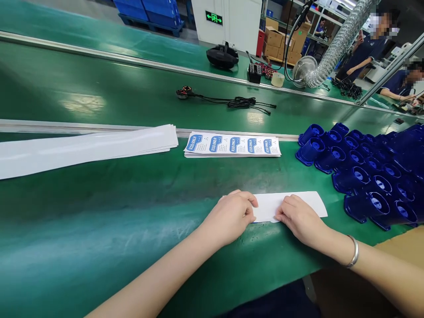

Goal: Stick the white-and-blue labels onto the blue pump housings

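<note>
A white paper strip [270, 204] lies blank side up on the green work surface in front of me. My left hand [236, 215] has its fingers curled on the strip's left part, thumb and fingertips closed at the paper. On the lower edge near the middle, my right hand [298, 218] pinches the paper between thumb and fingers; a metal bangle is on that wrist. Beyond the strip lies a stack of printed label sheets [233, 145] with blue and white labels. Long white strips [89, 148] are stacked to the left.
Many dark blue plastic cups [359, 176] crowd the right side. A motor with black cables [241, 102] lies on the belt behind the rail. Farther back are a black device [222, 56], a flexible silver duct [341, 46] and people at work.
</note>
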Demonstrator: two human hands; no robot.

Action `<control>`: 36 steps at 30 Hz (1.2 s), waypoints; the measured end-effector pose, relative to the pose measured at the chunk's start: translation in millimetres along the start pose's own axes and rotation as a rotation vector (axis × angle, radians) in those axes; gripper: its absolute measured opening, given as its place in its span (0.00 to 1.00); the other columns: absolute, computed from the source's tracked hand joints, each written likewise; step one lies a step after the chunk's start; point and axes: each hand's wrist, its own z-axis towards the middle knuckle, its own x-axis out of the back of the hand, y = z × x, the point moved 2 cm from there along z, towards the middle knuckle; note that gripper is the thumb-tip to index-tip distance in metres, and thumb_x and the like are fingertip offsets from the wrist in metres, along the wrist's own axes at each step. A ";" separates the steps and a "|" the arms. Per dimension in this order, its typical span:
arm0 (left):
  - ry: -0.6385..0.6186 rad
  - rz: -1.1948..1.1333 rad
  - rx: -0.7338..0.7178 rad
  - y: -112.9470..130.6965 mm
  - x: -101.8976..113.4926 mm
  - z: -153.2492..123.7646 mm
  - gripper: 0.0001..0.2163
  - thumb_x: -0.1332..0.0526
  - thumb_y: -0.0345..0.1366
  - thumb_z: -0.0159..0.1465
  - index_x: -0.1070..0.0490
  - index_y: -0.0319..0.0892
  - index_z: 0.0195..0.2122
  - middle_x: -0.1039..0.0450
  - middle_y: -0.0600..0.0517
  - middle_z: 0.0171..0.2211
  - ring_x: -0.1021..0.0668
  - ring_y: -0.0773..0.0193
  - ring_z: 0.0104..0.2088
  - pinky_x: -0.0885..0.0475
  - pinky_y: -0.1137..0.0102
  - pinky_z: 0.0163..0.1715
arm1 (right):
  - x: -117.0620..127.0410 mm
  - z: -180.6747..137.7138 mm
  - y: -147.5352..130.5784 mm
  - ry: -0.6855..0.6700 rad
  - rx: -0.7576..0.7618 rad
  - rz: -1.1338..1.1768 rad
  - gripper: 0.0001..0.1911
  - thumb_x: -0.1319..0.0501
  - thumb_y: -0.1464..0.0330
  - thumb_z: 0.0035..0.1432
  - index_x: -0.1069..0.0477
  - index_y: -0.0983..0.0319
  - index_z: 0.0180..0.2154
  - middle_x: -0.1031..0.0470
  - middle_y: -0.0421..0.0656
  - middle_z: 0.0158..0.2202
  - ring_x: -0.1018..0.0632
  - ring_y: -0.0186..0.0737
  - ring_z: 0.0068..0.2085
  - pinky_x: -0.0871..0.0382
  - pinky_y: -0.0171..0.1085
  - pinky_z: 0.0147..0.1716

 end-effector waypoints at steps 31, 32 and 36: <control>-0.076 0.032 0.031 -13.9 19.3 -12.1 0.15 0.48 0.33 0.64 0.36 0.43 0.19 0.23 0.49 0.42 0.22 0.58 0.36 0.29 0.65 0.36 | 25.9 4.3 5.0 -0.168 0.043 0.098 0.05 0.41 0.73 0.69 0.30 0.63 0.37 0.29 0.45 0.37 0.29 0.45 0.40 0.33 0.41 0.40; -0.076 0.030 0.020 -15.5 19.5 -12.1 0.15 0.49 0.33 0.65 0.35 0.43 0.20 0.23 0.49 0.42 0.22 0.57 0.37 0.30 0.64 0.37 | 29.2 3.2 5.7 -0.184 0.050 0.084 0.04 0.41 0.73 0.69 0.30 0.63 0.37 0.29 0.45 0.37 0.29 0.45 0.40 0.33 0.41 0.40; -0.055 -0.041 -0.054 -25.7 15.9 -19.2 0.14 0.49 0.40 0.68 0.30 0.45 0.27 0.26 0.49 0.47 0.24 0.55 0.47 0.31 0.62 0.47 | 36.0 -0.2 10.6 -0.189 0.087 0.071 0.06 0.43 0.72 0.70 0.30 0.63 0.38 0.29 0.46 0.38 0.30 0.45 0.41 0.33 0.42 0.42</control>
